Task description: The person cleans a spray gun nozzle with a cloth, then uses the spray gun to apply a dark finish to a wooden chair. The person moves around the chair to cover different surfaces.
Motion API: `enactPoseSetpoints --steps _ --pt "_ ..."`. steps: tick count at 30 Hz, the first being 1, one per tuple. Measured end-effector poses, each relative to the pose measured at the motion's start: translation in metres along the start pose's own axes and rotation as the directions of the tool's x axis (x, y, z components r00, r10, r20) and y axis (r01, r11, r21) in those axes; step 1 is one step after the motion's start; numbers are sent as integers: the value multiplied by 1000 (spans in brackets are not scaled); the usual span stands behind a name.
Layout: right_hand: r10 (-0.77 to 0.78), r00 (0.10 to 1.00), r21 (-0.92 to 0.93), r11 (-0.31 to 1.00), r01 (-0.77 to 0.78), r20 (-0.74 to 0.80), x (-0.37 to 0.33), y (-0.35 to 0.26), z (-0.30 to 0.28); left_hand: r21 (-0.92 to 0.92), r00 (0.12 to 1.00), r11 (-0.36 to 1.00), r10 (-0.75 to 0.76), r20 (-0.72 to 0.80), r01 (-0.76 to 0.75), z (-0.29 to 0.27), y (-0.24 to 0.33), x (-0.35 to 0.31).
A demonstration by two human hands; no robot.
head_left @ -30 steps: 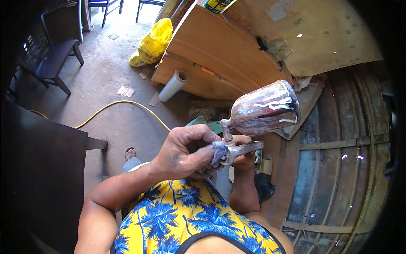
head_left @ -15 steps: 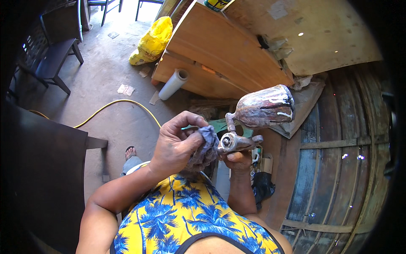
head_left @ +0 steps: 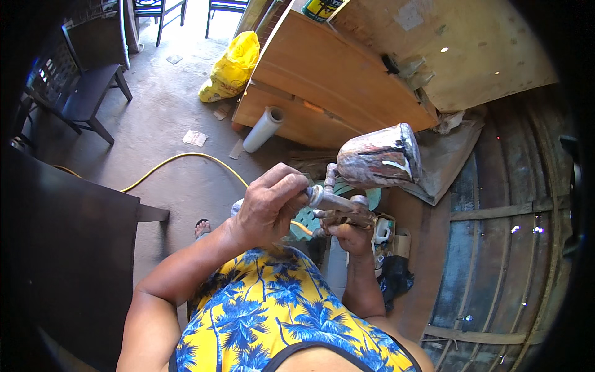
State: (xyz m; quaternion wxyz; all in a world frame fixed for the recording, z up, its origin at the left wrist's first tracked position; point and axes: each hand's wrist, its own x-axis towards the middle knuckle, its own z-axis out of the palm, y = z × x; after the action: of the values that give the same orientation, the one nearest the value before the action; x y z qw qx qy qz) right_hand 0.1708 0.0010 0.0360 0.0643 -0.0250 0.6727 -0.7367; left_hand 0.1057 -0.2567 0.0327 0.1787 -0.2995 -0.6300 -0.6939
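My right hand is closed around the handle of a spray gun. Its paint-smeared cup, streaked brown, white and black, sticks up on a bent neck and tilts to the right. My left hand is closed at the front of the gun, its fingertips pressed against the nozzle ring. Of the grey-blue rag in that hand, only a bit shows beside the knuckles; the rest is hidden by the hand.
A yellow hose runs across the floor behind my hands. Beyond stand a clear plastic roll, a yellow sack and leaning wooden panels. A dark table is at left, a black bag low at right.
My left hand has gone from bunching the rag beside the gun to gripping at its nozzle. The rag is now mostly out of sight. The gun has turned and shifted slightly left.
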Motion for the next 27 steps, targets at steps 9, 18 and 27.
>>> enactPoseSetpoints --steps 9,18,27 --pt "-310 939 -517 785 342 150 7 20 -14 -191 481 452 -714 508 872 -24 -17 4" --pt "146 986 -372 922 -108 75 11 8 -4 237 984 966 -131 117 100 -15 -7 -16" --pt "113 994 246 963 -108 -6 13 45 4 -397 758 738 -637 -141 546 4 -21 -15"
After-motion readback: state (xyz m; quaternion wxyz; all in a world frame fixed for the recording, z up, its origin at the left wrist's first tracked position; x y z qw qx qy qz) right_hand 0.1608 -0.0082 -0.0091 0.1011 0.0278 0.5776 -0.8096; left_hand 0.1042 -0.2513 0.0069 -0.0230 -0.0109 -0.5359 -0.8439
